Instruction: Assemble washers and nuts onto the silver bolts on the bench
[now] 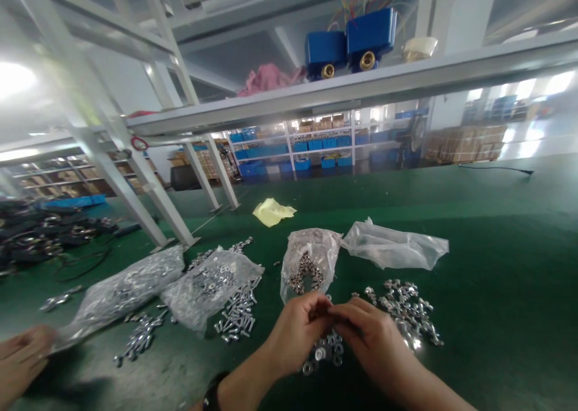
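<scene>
My left hand (295, 330) and my right hand (377, 333) meet at the fingertips low in the middle of the head view. Both are closed in a pinch, and whatever lies between the fingers is too small or hidden to make out. Below them, partly covered, are several flat metal washers (320, 354) on the green table (506, 260). Just beyond my fingers an open clear plastic bag (332, 248) holds small brownish metal parts (307, 269). Right of my right hand lies a pile of shiny small metal fasteners (406, 305).
Another person's hand (24, 357) touches a filled plastic bag (130, 287) at left. Beside it are a bag of washers (212, 281) and loose bolts (239, 312). Further back lie yellow paper (273, 212) and a flat plastic bag (400, 247). A raised shelf (280, 107) crosses above.
</scene>
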Available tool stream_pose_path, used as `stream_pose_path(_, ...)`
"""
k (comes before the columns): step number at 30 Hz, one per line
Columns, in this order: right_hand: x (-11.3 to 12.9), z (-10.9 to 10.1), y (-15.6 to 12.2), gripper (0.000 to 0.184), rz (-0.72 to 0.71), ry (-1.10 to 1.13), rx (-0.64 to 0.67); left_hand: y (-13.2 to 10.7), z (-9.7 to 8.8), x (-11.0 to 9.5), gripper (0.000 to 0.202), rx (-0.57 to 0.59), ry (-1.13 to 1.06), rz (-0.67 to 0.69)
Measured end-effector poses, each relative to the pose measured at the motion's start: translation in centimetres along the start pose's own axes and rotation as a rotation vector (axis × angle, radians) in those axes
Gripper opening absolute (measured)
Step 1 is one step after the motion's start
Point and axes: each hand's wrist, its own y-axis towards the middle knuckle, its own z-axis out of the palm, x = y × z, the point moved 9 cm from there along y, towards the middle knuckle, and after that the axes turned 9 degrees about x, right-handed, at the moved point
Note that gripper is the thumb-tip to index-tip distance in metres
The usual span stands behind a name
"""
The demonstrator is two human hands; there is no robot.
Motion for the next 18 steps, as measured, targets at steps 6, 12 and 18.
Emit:
stream_pose_path(6,-1.0,0.6,0.0,0.019,0.065,-0.072,0.069,0.1,1.9,2.9,0.034,0.135,-0.249,-0.066)
stream_pose_path(12,-1.4,0.8,0.1,0.013,0.104,-0.128,0.105,0.1,0.4,3.3,0.033,0.148,-0.139,-0.097)
stream_pose_path(18,-1.7,0.7,-0.1,0.012,0.119,-0.100,0.075,1.0,-8.4,2.6,0.024,-0.348,0.654,-0.065)
